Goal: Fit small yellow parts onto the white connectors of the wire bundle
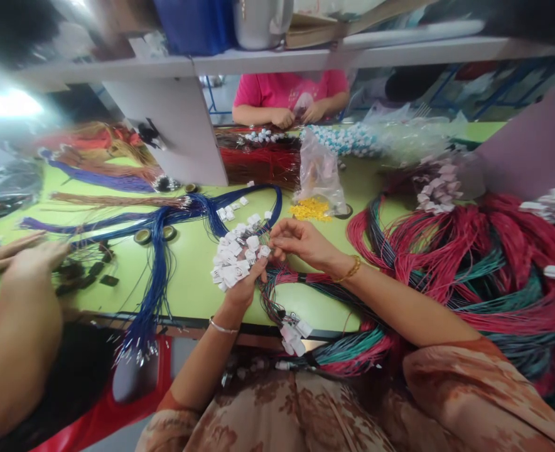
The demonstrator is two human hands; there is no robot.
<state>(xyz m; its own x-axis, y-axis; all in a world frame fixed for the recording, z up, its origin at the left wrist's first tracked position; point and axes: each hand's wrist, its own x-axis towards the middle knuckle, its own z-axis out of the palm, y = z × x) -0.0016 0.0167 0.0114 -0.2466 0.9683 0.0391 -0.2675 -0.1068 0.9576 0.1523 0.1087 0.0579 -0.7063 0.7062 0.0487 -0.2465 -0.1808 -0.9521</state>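
My left hand (245, 290) is closed around a thick cluster of white plastic connectors (233, 256), whose faces point up and to the left. Dark, red and green wires (270, 290) hang down beside that hand. At the right side of the cluster, my right hand (301, 242) has its thumb and fingers pinched together; whatever lies between them is too small to make out. Just beyond my hands is a heap of small yellow pieces (310, 208) beside a clear plastic bag (322, 172). A few loose white connectors (230, 210) lie on the green table (193, 282).
Blue wire bundles (157, 270) cross the table and hang over its front edge. Large red and green wire bundles (414, 245) fill the right side. A co-worker's arm (27, 314) reaches in from the left; a person in pink (291, 94) works opposite, below a shelf (353, 55).
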